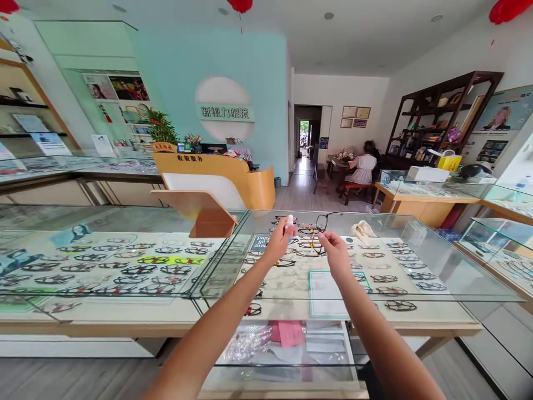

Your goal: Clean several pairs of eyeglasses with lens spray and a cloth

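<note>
Above the glass display counter, my left hand [280,243] is closed around a small white bottle [290,220], whose top shows over the fingers. To its right, my right hand [333,250] pinches a pair of dark-framed eyeglasses [322,223], with one lens raised above the fingers. The two hands are apart. Beneath them, rows of eyeglass frames [384,278] lie inside the case. A beige cloth [363,231] rests on the counter to the right of my right hand.
An open drawer [352,355] with plastic bags and a pink packet [288,334] juts out below the counter. A brown angled stand [204,211] is on the left. A seated person [362,168] is at a table in the back.
</note>
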`<control>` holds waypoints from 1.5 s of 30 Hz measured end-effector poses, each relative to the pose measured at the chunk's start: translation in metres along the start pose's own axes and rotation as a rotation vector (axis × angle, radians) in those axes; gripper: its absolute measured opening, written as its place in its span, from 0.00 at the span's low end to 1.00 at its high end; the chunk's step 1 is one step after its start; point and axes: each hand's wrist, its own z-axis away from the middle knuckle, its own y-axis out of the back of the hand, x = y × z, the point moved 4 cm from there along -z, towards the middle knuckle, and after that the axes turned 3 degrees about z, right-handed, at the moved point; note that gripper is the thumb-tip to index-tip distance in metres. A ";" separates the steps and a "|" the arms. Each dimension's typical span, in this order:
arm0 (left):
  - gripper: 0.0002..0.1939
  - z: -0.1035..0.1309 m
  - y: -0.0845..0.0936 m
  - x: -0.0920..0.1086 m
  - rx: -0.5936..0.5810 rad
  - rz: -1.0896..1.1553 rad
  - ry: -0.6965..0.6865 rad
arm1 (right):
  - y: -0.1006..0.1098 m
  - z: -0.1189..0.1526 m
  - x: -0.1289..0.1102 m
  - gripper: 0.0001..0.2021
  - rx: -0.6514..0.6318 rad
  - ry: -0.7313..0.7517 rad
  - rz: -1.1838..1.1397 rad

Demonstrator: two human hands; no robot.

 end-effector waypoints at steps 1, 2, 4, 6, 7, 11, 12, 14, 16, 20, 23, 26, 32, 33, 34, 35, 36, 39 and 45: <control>0.31 0.009 0.006 -0.003 0.017 0.062 -0.007 | -0.010 0.001 0.010 0.23 0.010 0.002 0.012; 0.31 0.016 0.009 -0.007 0.017 0.143 -0.009 | -0.018 0.003 0.019 0.23 0.020 0.006 0.024; 0.29 0.027 0.012 -0.015 -0.005 0.296 0.031 | -0.028 0.008 0.035 0.23 0.025 0.014 0.036; 0.25 0.034 0.010 -0.021 -0.045 0.417 0.089 | -0.031 0.011 0.047 0.24 0.001 0.008 0.016; 0.24 0.037 0.008 -0.023 -0.067 0.471 0.110 | -0.030 0.012 0.051 0.24 -0.023 -0.003 -0.003; 0.25 0.047 -0.001 -0.028 -0.094 0.623 0.169 | -0.017 0.010 0.056 0.24 -0.105 -0.046 -0.045; 0.26 0.049 -0.003 -0.029 -0.092 0.648 0.186 | -0.013 0.009 0.056 0.24 -0.110 -0.051 -0.046; 0.29 0.053 -0.005 -0.034 -0.097 0.692 0.228 | -0.006 0.007 0.058 0.23 -0.107 -0.062 -0.060; 0.30 0.056 -0.007 -0.038 -0.116 0.746 0.289 | -0.005 0.007 0.063 0.23 -0.109 -0.090 -0.090; 0.32 0.060 -0.008 -0.041 -0.230 0.904 0.375 | -0.015 0.017 0.072 0.24 -0.149 -0.149 -0.117; 0.39 0.065 -0.009 -0.035 -0.347 0.981 0.393 | -0.023 0.027 0.069 0.23 -0.184 -0.174 -0.147; 0.41 0.070 -0.011 -0.030 -0.382 1.000 0.413 | -0.025 0.035 0.063 0.22 -0.207 -0.234 -0.198; 0.40 0.074 -0.011 -0.035 -0.291 0.764 0.391 | -0.020 0.041 0.060 0.18 -0.276 -0.380 -0.205; 0.38 0.073 -0.009 -0.038 -0.236 0.651 0.357 | -0.019 0.041 0.061 0.18 -0.293 -0.389 -0.205; 0.37 0.072 -0.007 -0.041 -0.182 0.536 0.320 | -0.019 0.042 0.061 0.18 -0.308 -0.397 -0.205; 0.36 0.071 -0.005 -0.043 -0.138 0.434 0.290 | -0.019 0.042 0.062 0.17 -0.320 -0.404 -0.205; 0.34 0.070 -0.004 -0.046 -0.111 0.354 0.270 | -0.020 0.043 0.062 0.17 -0.327 -0.410 -0.204; 0.31 0.069 -0.004 -0.052 -0.100 0.261 0.256 | -0.024 0.046 0.063 0.18 -0.345 -0.425 -0.194; 0.31 0.071 -0.010 -0.054 -0.128 0.180 0.264 | -0.033 0.053 0.068 0.18 -0.392 -0.459 -0.186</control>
